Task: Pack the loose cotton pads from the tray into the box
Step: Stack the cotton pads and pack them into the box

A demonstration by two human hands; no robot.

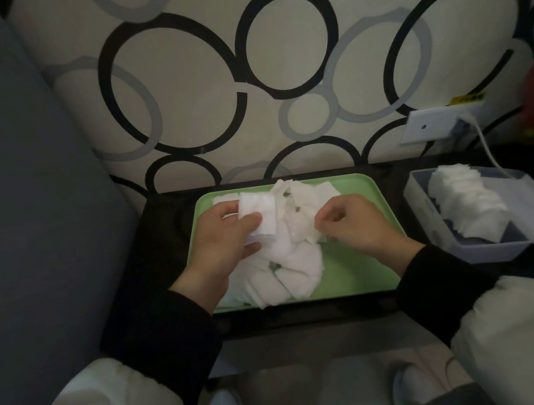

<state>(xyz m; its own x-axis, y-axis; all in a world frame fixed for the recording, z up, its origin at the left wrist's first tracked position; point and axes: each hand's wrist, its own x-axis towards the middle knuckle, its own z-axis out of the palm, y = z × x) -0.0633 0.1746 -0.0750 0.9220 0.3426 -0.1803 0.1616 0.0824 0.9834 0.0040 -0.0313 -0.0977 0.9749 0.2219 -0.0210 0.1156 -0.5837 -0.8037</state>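
Seen from the head camera, the left hand [226, 238] sits over the left half of the green tray [362, 189], thumb and fingers closed round a small stack of cotton pads [259, 215] held just above the heap. The loose pads [297, 263] lie piled in the tray's middle, between and under both hands. The right hand [360, 224] hovers at the heap's right edge with its fingers curled and fingertips down at the pads; whether it has one pinched I cannot tell. The box [489, 249] stands open just right of the tray on the dark table [165, 215], well apart from both hands, with a row of packed pads [463, 207] inside.
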